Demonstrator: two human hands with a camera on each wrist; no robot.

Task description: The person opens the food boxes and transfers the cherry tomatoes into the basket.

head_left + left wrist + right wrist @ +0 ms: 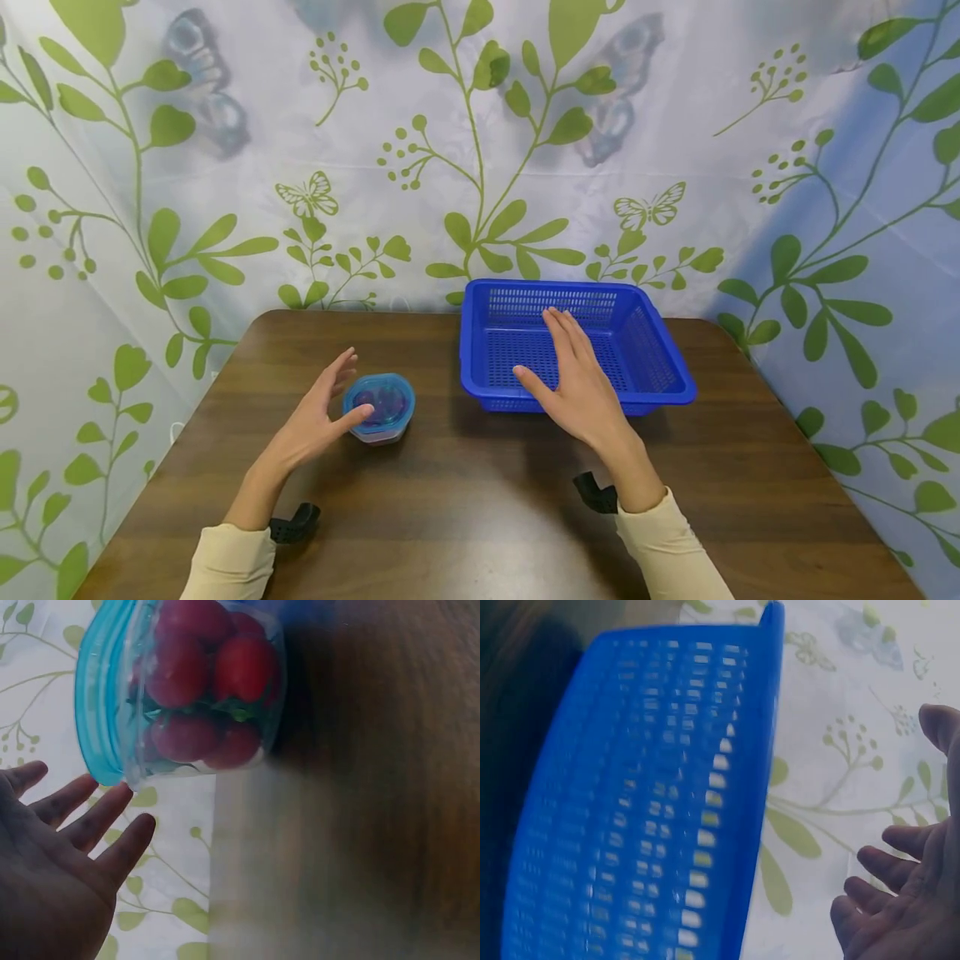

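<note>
A clear plastic container with a blue lid (384, 400) stands on the left part of the table; the left wrist view shows round red fruits with green leaves (180, 675) inside, perhaps strawberries or small tomatoes. My left hand (318, 425) hovers at its left side, fingers spread and thumb in front of the lid. Whether it touches the container I cannot tell. A blue perforated plastic basket (577, 404) sits at the back right. My right hand (581, 392) is held above its front rim with straight fingers, holding nothing.
The brown wooden table (465, 517) ends at a wall hung with leaf-and-butterfly patterned cloth (360, 125). The basket stands close to the table's back edge. A black wrist mount (296, 523) is on the left wrist, another (596, 493) on the right.
</note>
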